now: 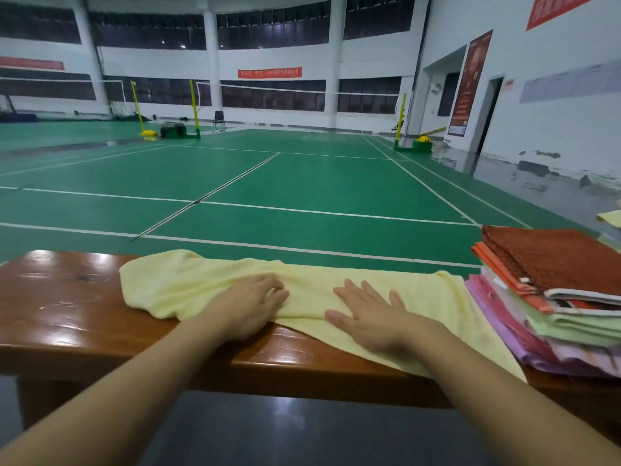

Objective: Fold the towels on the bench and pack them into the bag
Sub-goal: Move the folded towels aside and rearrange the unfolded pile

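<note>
A pale yellow towel (312,290) lies spread lengthwise along the glossy brown wooden bench (67,297), across the lower middle of the frame. Its left end is bunched into a rounded fold, and its near right corner drapes over the bench's front edge.

Both hands press on the towel from above. The left hand (248,307) lies palm down just left of centre, its fingers bent a little at the tips and resting on the cloth without pinching it. The right hand (373,317) lies flat just right of centre, fingers straight and spread, thumb out to the left. The two hands are near each other but apart, and both bare forearms come in from the bottom of the frame.

At the right edge, touching the towel's right end, is a stack of folded towels (551,311): a rust-brown one on top, then orange, white-edged, light green, pink and lilac layers below. The stack takes up the right end of the bench. Behind it, at the far right edge, a bit of another pale yellow cloth (610,218) shows.

Beyond the bench a green badminton court (285,186) with white lines fills the middle of the frame. Yellow net posts (193,105) and nets stand in the upper part, with a dark chair (219,120) by the far white wall and red banners (270,73) above.
</note>
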Demonstrator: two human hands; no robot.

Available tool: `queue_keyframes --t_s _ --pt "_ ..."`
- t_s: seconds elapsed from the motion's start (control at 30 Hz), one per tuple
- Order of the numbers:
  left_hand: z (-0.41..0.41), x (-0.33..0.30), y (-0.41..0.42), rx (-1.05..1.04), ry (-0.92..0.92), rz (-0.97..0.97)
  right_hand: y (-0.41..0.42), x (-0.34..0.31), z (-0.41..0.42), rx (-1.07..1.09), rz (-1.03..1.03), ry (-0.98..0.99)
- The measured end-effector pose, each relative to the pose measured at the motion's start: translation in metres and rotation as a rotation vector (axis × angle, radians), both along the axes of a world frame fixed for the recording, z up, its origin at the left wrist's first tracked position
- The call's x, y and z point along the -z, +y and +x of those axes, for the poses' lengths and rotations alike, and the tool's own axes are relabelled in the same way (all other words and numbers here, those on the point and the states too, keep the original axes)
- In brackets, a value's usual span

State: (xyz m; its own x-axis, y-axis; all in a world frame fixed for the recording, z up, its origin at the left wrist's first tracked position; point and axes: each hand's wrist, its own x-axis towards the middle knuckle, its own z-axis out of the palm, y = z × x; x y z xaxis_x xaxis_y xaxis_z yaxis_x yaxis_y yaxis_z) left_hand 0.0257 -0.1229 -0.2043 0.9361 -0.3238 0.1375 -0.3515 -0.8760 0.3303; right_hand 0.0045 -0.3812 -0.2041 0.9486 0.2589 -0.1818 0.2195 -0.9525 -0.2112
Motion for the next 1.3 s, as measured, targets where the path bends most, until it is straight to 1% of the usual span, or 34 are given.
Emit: queue_keyframes --t_s 0.07,0.13,0.2,0.33,0.43,0.53,0.57,0.67,0.7,0.77,0.87,0.93,1.03,1.1,1.17,1.23,1.3 --pt "0.006 -0.005 0.011 -0.028 -0.059 -0.022 -0.006 0.008 -0.003 0.032 0.045 -0.088" --pt "0.007 -0.010 0.024 -0.108 -0.186 0.025 -0.009 0.011 -0.005 0.036 0.096 -0.160" --pt "0.004 -0.009 0.043 -0.164 -0.251 0.041 -0.012 0.012 -0.006 0.008 0.119 -0.211" --pt "-0.001 0.005 0.085 -0.186 -0.089 -0.014 -0.024 0.012 -0.014 -0.114 0.129 -0.293" --pt "-0.002 0.001 0.096 -0.190 -0.028 -0.214 -0.029 0.008 -0.019 -0.186 0.178 -0.291" --pt "-0.009 -0.004 0.100 -0.144 0.062 -0.227 -0.029 0.007 -0.022 -0.227 0.243 -0.275" --pt "-0.012 -0.004 0.103 -0.118 0.051 -0.214 -0.028 0.007 -0.022 -0.239 0.262 -0.288" --pt "-0.022 0.002 0.118 -0.036 -0.154 -0.192 -0.028 0.007 -0.024 -0.262 0.297 -0.330" --pt "-0.024 0.005 0.122 -0.018 -0.187 -0.209 -0.029 0.007 -0.024 -0.258 0.302 -0.320" --pt "-0.028 0.007 0.126 -0.011 -0.154 -0.221 -0.029 0.008 -0.024 -0.251 0.302 -0.290" --pt "-0.027 0.004 0.125 0.035 -0.107 -0.145 -0.030 0.008 -0.025 -0.238 0.305 -0.266" --pt "-0.026 0.004 0.123 0.032 -0.106 -0.138 -0.030 0.009 -0.025 -0.233 0.323 -0.266" --pt "-0.025 0.007 0.126 -0.045 -0.049 -0.257 -0.031 0.010 -0.027 -0.232 0.337 -0.267" --pt "-0.027 0.002 0.128 -0.103 -0.022 -0.405 -0.031 0.009 -0.028 -0.232 0.346 -0.270" --pt "-0.031 -0.005 0.125 -0.118 0.035 -0.536 -0.031 0.008 -0.029 -0.227 0.355 -0.265" --pt "-0.036 -0.012 0.122 -0.124 0.059 -0.570 -0.031 0.008 -0.030 -0.226 0.361 -0.266" --pt "-0.039 -0.019 0.126 -0.155 0.043 -0.531 -0.032 0.009 -0.030 -0.230 0.366 -0.269"
